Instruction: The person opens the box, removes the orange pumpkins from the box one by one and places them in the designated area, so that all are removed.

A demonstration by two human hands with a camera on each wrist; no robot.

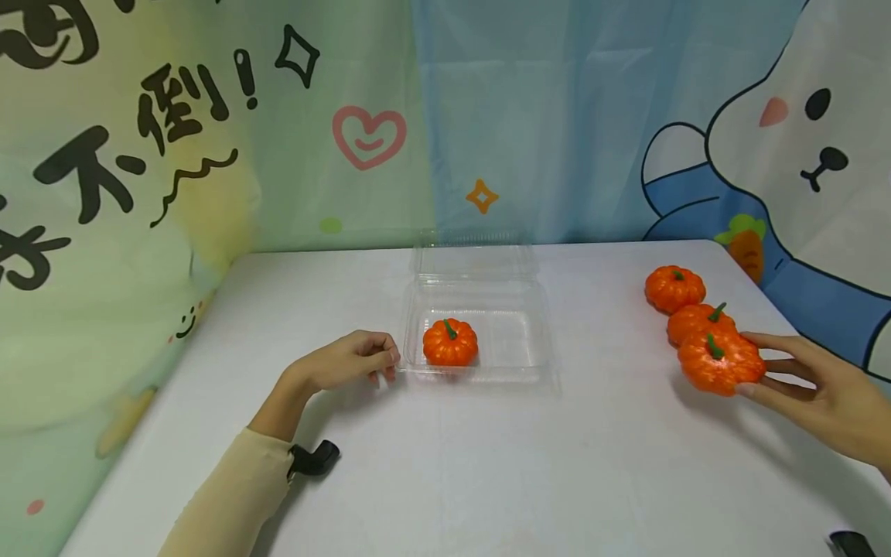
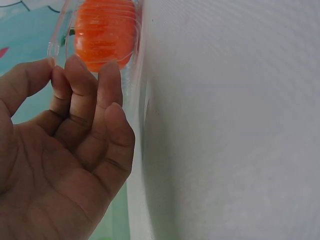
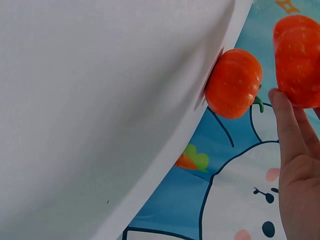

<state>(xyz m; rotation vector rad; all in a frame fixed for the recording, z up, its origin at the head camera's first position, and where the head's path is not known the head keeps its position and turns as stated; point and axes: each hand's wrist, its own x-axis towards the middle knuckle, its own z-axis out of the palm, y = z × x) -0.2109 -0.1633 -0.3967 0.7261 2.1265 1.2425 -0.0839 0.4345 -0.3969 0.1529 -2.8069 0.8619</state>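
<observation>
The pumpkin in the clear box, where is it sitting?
In the head view, the pumpkin sits in the left half of the clear plastic box, mid-table, just right of the left hand.

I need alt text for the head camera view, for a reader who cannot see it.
A right hand grips the nearest of three orange toy pumpkins on a white table. The left hand touches an open clear plastic box holding a fourth pumpkin.
</observation>
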